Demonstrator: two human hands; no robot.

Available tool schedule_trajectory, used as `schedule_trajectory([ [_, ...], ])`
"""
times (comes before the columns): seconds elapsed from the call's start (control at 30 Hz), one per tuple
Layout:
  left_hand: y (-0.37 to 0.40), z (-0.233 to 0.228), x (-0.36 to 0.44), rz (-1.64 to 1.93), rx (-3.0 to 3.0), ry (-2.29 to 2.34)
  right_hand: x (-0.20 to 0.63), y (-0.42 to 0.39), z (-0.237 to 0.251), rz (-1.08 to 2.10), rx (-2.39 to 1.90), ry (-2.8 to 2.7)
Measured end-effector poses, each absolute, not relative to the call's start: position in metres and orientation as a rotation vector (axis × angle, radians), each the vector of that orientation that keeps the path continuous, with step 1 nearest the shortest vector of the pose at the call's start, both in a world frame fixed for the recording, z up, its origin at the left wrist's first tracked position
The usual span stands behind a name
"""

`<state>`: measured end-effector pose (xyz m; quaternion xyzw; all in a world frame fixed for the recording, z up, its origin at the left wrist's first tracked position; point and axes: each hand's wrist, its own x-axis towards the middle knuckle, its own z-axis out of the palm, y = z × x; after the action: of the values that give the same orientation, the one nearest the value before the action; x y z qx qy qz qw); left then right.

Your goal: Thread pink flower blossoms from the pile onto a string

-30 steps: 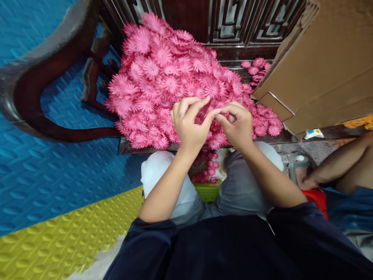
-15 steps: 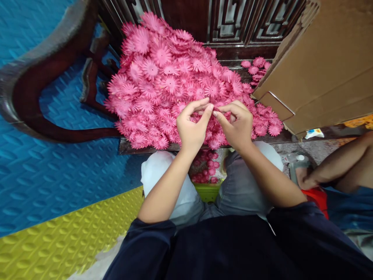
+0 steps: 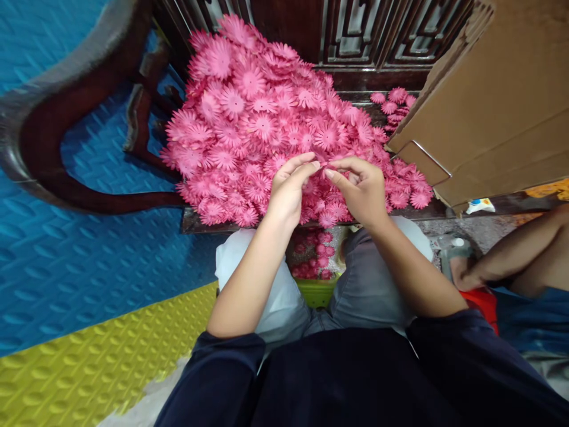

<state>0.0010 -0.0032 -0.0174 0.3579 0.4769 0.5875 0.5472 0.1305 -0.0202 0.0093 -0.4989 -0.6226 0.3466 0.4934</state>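
Observation:
A large heap of pink artificial flower heads [image 3: 249, 124] covers the dark wooden bench seat [image 3: 195, 222]. Over the near right part of the heap, my left hand [image 3: 288, 184] and my right hand [image 3: 362, 187] face each other with fingertips almost meeting. Between them is a small pink flower piece [image 3: 325, 166], pinched by thumb and forefinger of each hand. Its shape is mostly hidden by the fingers and blends with the pile behind. Below, between my knees, more pink flowers lie in a green basket [image 3: 315, 290].
A cardboard box [image 3: 493, 101] stands on the right of the bench, with a metal wire loop [image 3: 431, 157] by its edge. The curved wooden armrest [image 3: 40, 148] rises at left. Another person's leg [image 3: 524, 255] is at right, near a clear plastic bottle [image 3: 457, 249].
My left hand has turned slightly, its thumb now lying flatter toward the pinched piece. My right hand has barely shifted. The view has moved a little.

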Motion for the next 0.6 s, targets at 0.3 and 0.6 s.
schedule_trajectory([
  [0.3,-0.003,-0.018,-0.003,1.332,0.813,1.049,0.131,-0.017,0.005,1.294,-1.137,-1.221],
  [0.6,-0.007,-0.009,0.001,1.357,0.56,0.965,0.126,-0.021,-0.002,0.996,-1.232,-1.454],
])
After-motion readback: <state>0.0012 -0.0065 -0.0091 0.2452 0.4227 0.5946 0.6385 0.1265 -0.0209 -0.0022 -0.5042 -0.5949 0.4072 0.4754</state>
